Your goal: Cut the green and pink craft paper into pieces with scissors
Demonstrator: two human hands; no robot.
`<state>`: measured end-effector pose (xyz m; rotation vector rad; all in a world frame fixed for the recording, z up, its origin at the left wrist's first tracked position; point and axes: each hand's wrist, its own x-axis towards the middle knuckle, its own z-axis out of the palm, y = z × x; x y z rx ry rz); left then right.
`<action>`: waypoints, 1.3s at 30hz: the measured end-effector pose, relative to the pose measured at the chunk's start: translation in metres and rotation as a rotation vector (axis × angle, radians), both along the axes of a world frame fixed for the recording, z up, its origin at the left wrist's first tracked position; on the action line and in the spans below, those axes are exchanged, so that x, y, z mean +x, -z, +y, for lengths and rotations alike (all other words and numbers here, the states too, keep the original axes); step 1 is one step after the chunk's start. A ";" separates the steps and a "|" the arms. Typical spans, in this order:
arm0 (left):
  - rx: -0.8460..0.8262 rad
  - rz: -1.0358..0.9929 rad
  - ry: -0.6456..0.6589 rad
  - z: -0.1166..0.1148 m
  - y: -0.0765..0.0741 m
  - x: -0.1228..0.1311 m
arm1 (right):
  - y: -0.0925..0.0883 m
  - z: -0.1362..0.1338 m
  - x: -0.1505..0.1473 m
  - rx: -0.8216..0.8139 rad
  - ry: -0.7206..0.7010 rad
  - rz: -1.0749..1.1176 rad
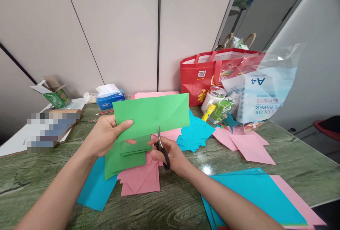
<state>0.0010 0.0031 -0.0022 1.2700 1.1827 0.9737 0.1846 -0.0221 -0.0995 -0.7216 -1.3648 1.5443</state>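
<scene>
A rectangular sheet of green paper [154,115] is held up above the table, its left end pinched between the thumb and fingers of my left hand [107,134]. My right hand [171,153] grips black-handled scissors [165,157], their blades pointing up at the lower edge of the green paper, near its middle. Below the hands lie more green sheets [126,164], overlapping pink sheets [142,182] and a blue sheet [98,187]. Just beyond the scissors is a pile of blue paper pieces [195,132].
Blue and pink sheets [255,198] lie front right; pink squares [252,148] sit behind them. Along the back stand a red bag [196,84], a plastic pack of A4 colour paper [265,95], a glue stick [208,112], a tissue box [110,100] and a green carton [55,97].
</scene>
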 end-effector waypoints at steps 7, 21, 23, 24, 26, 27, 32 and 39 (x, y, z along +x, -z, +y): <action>0.001 -0.016 0.010 0.000 0.002 0.001 | 0.001 0.001 -0.002 -0.033 0.058 -0.001; -0.007 0.028 0.018 -0.001 0.003 0.001 | 0.006 0.002 -0.004 -0.039 0.094 0.016; -0.018 0.030 0.041 -0.001 0.004 0.001 | 0.005 0.002 -0.003 -0.027 0.107 0.030; -0.025 0.028 0.056 -0.001 0.005 0.001 | 0.004 0.003 -0.002 -0.030 0.118 0.030; -0.028 0.027 0.079 -0.001 0.005 0.001 | 0.003 0.003 -0.001 -0.035 0.133 0.028; -0.026 0.034 0.084 -0.002 0.005 0.001 | 0.002 0.003 -0.001 -0.033 0.135 0.027; 0.000 0.067 0.072 -0.001 0.006 0.001 | 0.000 0.002 -0.002 -0.026 0.157 0.010; 0.008 0.019 0.079 -0.001 0.006 0.002 | 0.002 0.002 -0.003 -0.057 0.168 0.020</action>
